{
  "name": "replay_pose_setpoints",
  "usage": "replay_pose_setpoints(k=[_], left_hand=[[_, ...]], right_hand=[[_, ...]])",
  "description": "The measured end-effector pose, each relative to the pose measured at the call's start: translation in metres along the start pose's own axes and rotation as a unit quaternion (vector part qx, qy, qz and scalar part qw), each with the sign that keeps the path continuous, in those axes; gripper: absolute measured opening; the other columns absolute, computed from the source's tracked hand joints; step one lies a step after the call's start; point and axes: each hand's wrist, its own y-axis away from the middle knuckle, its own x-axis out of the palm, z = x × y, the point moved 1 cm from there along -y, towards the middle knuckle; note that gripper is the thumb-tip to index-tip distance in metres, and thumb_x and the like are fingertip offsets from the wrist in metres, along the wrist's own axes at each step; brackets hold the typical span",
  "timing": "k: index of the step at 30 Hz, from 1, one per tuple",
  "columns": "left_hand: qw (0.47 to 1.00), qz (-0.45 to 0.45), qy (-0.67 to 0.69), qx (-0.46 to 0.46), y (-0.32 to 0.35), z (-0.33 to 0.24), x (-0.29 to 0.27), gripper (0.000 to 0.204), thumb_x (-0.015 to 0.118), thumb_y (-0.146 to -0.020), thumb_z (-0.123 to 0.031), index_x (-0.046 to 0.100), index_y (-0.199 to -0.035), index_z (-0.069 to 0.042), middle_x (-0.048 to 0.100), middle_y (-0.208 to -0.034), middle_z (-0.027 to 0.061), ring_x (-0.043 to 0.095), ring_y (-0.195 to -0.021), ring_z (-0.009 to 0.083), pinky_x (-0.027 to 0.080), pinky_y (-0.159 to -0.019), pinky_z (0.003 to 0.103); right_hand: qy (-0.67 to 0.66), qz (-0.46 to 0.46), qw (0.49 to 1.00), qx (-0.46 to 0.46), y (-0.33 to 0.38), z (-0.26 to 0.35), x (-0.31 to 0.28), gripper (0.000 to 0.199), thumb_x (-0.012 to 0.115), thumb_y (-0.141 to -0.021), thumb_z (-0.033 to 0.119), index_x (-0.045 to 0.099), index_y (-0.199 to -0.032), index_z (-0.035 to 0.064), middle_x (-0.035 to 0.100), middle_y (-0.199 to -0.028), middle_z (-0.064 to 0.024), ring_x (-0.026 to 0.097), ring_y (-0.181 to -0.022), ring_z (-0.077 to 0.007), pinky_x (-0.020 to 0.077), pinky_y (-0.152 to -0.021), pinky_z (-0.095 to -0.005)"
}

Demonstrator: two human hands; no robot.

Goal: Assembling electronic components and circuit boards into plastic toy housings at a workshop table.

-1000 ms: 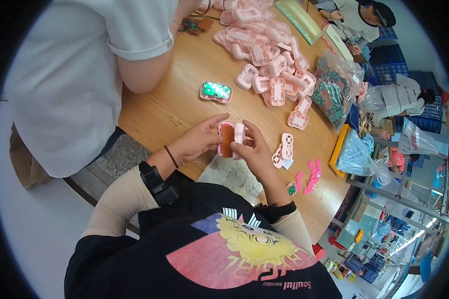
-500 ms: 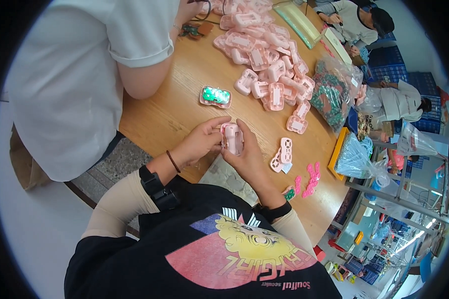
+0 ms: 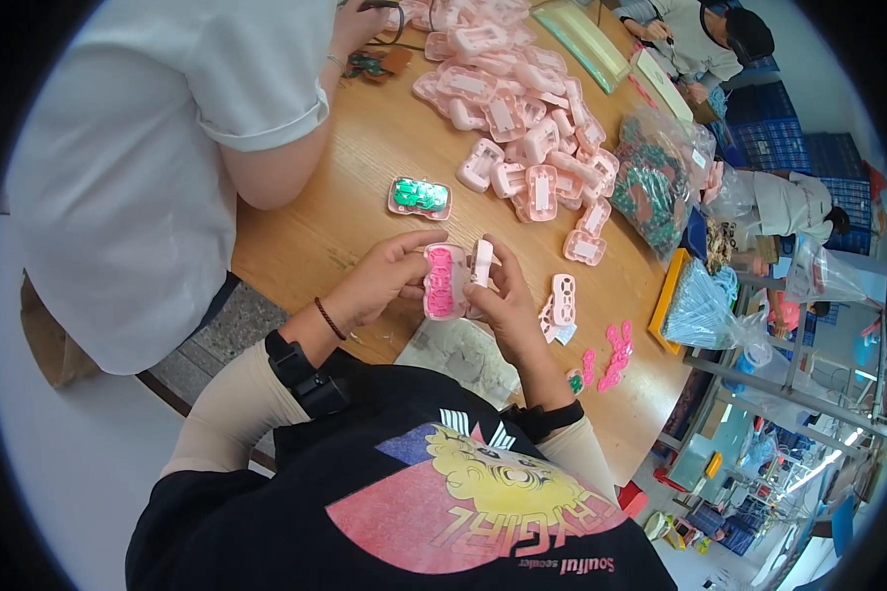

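My left hand (image 3: 379, 281) grips a pale pink plastic shell (image 3: 455, 303) by its left side. Inside that shell lies a bright pink rubber button pad (image 3: 440, 280). Close beside it, my right hand (image 3: 511, 313) pinches a narrow whitish-pink plastic piece (image 3: 480, 264), tilted nearly on edge, between thumb and fingers. Whether that piece touches the shell I cannot tell. Just beyond my hands, a pink shell with a green circuit board (image 3: 420, 197) lies on the table.
A heap of pale pink shells (image 3: 537, 138) covers the far table (image 3: 355, 187). Pale faceplates (image 3: 562, 300) and bright pink button pads (image 3: 616, 357) lie to the right. A plastic bag of green boards (image 3: 655, 187) stands farther off. At left sits a co-worker in a white sleeve (image 3: 256, 79).
My hands have drawn slightly apart. The whitish-pink piece has moved right and tilted up in my right hand, and the bright pink button pad now shows in the shell.
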Motion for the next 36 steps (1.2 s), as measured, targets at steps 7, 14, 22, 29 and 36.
replay_pose_setpoints(k=[7,14,22,29,36], left_hand=[[0.999,-0.031,-0.031,0.012,0.0,0.0,-0.008,0.041,0.05,-0.088,-0.006,0.045,-0.128,-0.003,0.061,-0.108,0.0072,0.062,-0.09,0.0124,0.053,-0.076,0.027],[0.996,-0.035,-0.075,0.022,0.015,-0.022,0.005,0.044,0.049,-0.087,-0.005,0.042,-0.131,-0.006,0.063,-0.098,0.0046,0.061,-0.082,0.0086,0.052,-0.069,0.024],[0.991,0.004,-0.128,0.037,0.033,-0.042,0.017,0.048,0.048,-0.089,-0.005,0.036,-0.135,-0.006,0.062,-0.093,0.003,0.059,-0.079,0.0066,0.05,-0.072,0.023],[0.992,0.075,-0.075,0.068,0.037,-0.045,0.033,0.058,0.051,-0.089,-0.004,0.026,-0.141,-0.007,0.059,-0.114,0.0113,0.059,-0.099,0.0141,0.049,-0.083,0.027],[0.988,0.107,-0.096,0.064,0.039,-0.046,0.037,0.063,0.051,-0.088,0.0,0.021,-0.142,-0.006,0.057,-0.117,0.014,0.058,-0.102,0.0147,0.047,-0.086,0.028]], right_hand=[[0.358,-0.128,0.909,-0.173,-0.017,-0.035,-0.034,0.071,0.063,-0.074,0.008,0.031,-0.137,0.0081,0.045,-0.119,-0.019,0.052,-0.101,-0.0289,0.0467,-0.081,-0.0374],[0.583,-0.167,0.76,-0.233,-0.019,-0.075,-0.04,0.069,0.066,-0.073,0.013,0.036,-0.134,0.0069,0.041,-0.123,-0.023,0.044,-0.108,-0.0387,0.0388,-0.092,-0.0454],[0.454,-0.144,0.837,-0.269,-0.007,-0.014,-0.022,0.05,0.064,-0.079,0.016,0.046,-0.124,0.0043,0.048,-0.116,-0.0188,0.047,-0.107,-0.0349,0.0403,-0.089,-0.04],[0.4,-0.076,0.821,-0.401,0.022,0.051,0.018,0.035,0.071,-0.068,0.007,0.06,-0.102,0.0061,0.053,-0.095,-0.012,0.051,-0.09,-0.0294,0.0435,-0.077,-0.0368],[0.428,-0.06,0.814,-0.388,0.022,0.049,0.018,0.033,0.07,-0.067,0.007,0.06,-0.098,0.0053,0.053,-0.093,-0.0118,0.052,-0.087,-0.0293,0.0442,-0.074,-0.0371]])
